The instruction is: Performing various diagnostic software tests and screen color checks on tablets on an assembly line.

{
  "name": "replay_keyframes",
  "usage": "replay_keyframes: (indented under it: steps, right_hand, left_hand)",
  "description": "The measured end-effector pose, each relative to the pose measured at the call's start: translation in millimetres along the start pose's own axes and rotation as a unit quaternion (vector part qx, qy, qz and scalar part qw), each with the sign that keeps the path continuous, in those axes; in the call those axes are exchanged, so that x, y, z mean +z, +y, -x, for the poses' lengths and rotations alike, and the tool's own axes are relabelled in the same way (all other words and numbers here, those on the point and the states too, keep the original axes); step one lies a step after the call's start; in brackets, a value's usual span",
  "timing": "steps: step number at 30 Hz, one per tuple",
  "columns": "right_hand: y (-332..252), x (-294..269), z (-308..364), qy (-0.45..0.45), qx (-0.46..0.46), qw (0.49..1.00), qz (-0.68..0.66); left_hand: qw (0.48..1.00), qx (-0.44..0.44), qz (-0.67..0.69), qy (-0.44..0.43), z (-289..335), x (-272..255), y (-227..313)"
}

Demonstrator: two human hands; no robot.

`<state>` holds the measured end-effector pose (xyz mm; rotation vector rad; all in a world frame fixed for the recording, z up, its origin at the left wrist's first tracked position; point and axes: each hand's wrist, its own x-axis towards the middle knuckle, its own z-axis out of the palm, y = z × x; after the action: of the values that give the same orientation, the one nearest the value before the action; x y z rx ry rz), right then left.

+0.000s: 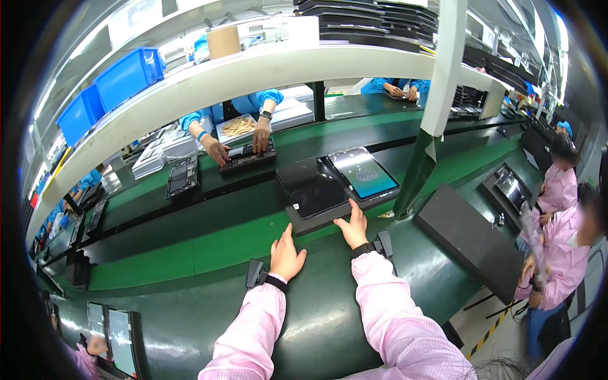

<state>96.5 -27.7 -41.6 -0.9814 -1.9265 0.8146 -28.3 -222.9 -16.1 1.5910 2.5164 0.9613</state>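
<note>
A flat black tray point(318, 221) lies on the green bench in front of me, with two tablets on it. The left tablet point(311, 187) has a dark screen; the right tablet point(363, 172) has a lit blue-green screen. My left hand point(287, 258) is open, fingers stretched toward the tray's near left corner. It grips nothing, and I cannot tell whether its fingertips touch the tray. At the tray's near edge, below the lit tablet, my right hand point(353, 228) has its fingers apart and holds nothing. Both wrists wear dark straps with a small black device.
Across the bench, a co-worker's hands point(218, 152) work on an opened device point(248, 158). Another opened device point(182, 178) lies left of it. A white post point(448, 69) rises right of the tray, beside a large black tray point(465, 234). Blue bins point(128, 77) stand on the overhead shelf.
</note>
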Motion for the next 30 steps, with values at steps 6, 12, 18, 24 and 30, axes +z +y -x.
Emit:
replay_keyframes:
  steps: [6, 12, 18, 24, 30]
  right_hand:
    - [-29.6, 9.6, 12.1, -0.057, 0.071, 0.973, -0.214]
    - [-76.9, 10.8, 57.0, -0.158, 0.016, 0.938, -0.309]
    - [-140.7, 25.7, 128.3, -0.283, 0.009, 0.871, -0.401]
    - [-193.5, 49.9, 223.3, -0.434, 0.002, 0.818, -0.377]
    - [-210.9, 77.0, 267.3, -0.539, -0.143, 0.781, -0.282]
  left_hand:
    - [0.976, -0.051, 0.211, 0.011, -5.9, -13.0, -18.8]
    - [0.939, -0.067, 0.331, 0.064, 35.8, -47.1, -50.3]
    - [0.912, -0.101, 0.384, 0.102, 123.6, -112.0, -82.0]
    - [0.949, -0.167, 0.222, 0.146, 260.7, -173.9, -100.7]
    - [0.961, -0.186, 0.101, 0.176, 384.4, -194.8, -77.8]
